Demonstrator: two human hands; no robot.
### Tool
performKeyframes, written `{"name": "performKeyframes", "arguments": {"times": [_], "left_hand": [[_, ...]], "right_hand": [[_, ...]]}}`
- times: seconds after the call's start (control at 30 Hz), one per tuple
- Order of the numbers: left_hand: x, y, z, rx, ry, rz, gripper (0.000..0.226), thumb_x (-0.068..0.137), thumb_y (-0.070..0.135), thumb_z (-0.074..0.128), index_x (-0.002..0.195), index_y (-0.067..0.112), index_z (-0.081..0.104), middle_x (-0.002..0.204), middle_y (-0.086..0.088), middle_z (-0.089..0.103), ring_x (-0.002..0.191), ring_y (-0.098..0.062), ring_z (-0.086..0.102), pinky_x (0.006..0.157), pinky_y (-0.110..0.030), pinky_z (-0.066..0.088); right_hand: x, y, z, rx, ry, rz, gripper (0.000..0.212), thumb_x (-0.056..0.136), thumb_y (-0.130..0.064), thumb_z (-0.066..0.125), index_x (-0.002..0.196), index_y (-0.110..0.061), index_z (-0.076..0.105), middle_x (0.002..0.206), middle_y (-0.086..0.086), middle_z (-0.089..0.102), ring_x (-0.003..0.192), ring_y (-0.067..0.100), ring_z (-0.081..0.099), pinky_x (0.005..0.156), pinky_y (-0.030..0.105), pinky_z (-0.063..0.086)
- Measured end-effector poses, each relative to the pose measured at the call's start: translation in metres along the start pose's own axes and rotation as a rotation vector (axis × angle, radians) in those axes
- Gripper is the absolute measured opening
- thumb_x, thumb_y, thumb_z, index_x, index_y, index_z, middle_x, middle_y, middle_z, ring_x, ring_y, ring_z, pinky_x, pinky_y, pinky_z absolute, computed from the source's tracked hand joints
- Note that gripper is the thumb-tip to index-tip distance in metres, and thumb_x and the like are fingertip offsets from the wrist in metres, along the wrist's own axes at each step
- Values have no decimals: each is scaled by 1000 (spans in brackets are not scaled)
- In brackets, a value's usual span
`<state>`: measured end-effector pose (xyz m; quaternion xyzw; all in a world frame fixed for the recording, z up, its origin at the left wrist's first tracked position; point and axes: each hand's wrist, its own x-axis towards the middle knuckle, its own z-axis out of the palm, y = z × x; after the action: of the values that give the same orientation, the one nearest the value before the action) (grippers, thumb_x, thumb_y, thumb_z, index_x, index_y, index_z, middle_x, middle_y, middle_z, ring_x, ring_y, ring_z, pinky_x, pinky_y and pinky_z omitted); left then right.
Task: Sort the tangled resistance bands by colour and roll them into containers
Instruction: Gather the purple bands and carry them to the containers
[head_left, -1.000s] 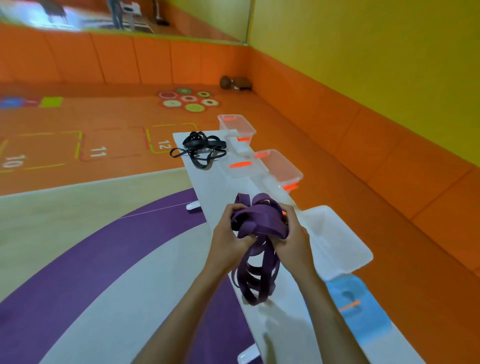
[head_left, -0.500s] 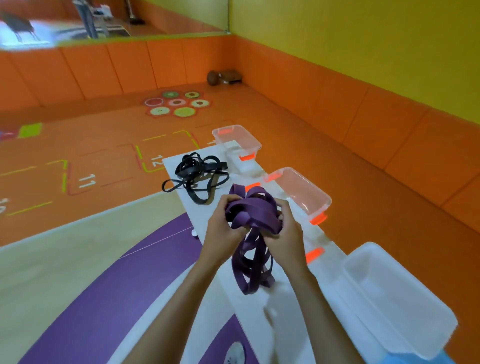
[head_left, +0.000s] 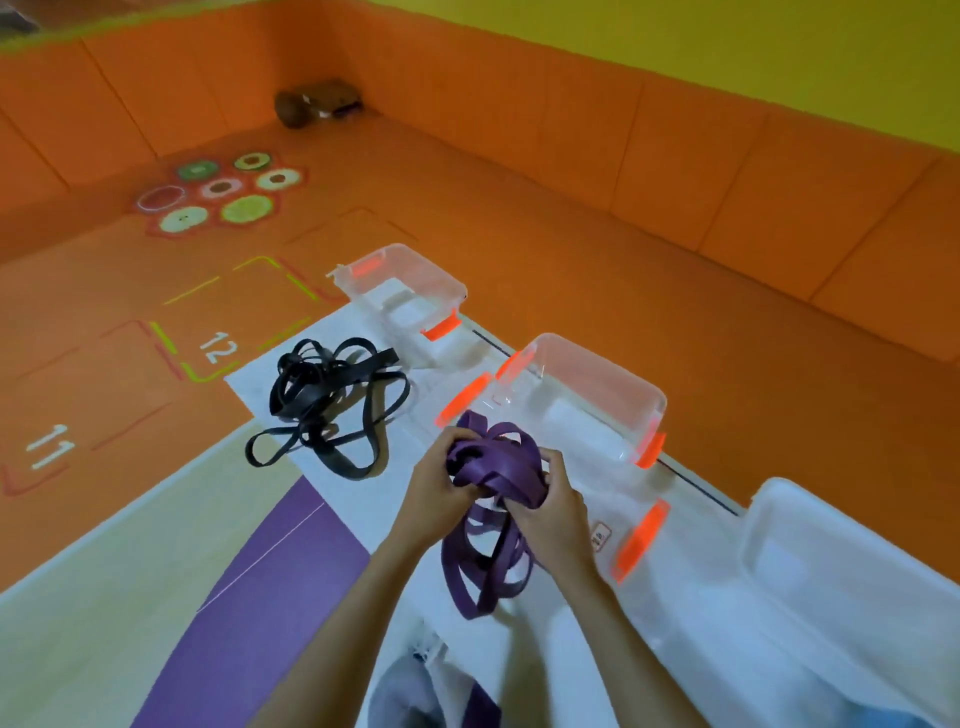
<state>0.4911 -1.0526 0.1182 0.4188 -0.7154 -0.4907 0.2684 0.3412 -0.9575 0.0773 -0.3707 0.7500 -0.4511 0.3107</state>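
Observation:
A bundle of purple resistance bands (head_left: 493, 465) is held above the white bench (head_left: 395, 483), its loops hanging down between my wrists. My left hand (head_left: 434, 491) grips the bundle from the left and my right hand (head_left: 553, 512) grips it from the right, fingers curled into the loops. A tangle of black bands (head_left: 324, 405) lies loose on the bench to the far left. Two clear containers with orange clips stand on the bench's right side, one just beyond my hands (head_left: 613, 384) and one further away (head_left: 410, 275). Both look empty.
A larger white tub (head_left: 852, 540) sits at the near right. The bench stands on an orange and purple padded floor with numbered squares (head_left: 218, 348). Orange padded walls (head_left: 675, 171) run along the right and back. A dark object (head_left: 317, 104) lies in the far corner.
My view has tilted down and moved closer to the bench. My hands have kept hold of the purple bundle and shifted towards the nearer clear container.

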Motion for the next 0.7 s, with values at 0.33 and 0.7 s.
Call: {"name": "performKeyframes", "arguments": {"times": [0.33,0.7], "left_hand": [[76,-121,14,276,-352,-77,57,80,4,71,129,32,62,125,4,66,111,-20,66,92,-34,56],[105,-168,25,919,-851,-35,108,93,59,67,167,43,-9,177,-12,-14,164,-39,3,127,-66,16]], "right_hand": [[15,62,68,-227,-17,387,72,84,-21,75,148,-35,46,135,-6,64,125,23,63,100,45,56],[9,91,110,-590,-186,565,129,81,-71,72,167,-24,-12,177,5,-3,163,33,2,129,56,24]]}}
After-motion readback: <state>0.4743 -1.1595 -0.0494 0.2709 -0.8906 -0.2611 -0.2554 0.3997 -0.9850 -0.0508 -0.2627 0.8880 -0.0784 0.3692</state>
